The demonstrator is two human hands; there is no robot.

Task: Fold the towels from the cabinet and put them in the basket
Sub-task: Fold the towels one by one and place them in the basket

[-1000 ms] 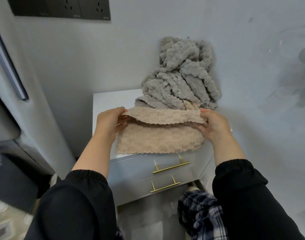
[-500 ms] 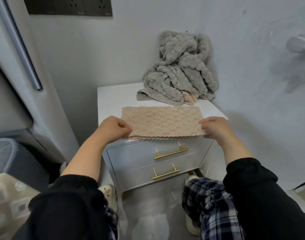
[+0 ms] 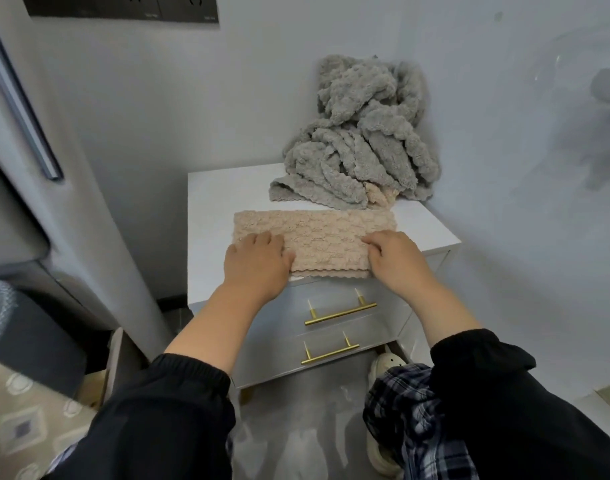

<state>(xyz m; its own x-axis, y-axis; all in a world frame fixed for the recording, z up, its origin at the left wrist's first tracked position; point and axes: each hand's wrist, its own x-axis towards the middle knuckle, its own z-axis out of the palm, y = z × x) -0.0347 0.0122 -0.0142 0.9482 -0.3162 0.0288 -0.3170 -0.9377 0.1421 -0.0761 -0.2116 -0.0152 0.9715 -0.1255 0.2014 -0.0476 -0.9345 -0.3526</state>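
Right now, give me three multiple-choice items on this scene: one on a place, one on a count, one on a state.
1. Where does the grey towel heap lie? A. on the cabinet top, behind the beige towel; B. in a drawer; C. on the floor.
2. How many gold drawer handles show? A. one; B. two; C. three.
3. How is the beige towel? A. balled up; B. folded flat under the left hand and right hand; C. hanging from a hook.
Answers: 1 A, it sits at the cabinet's back corner; 2 B, one bar above the other; 3 B, layered edges show at its front and both hands rest on it.
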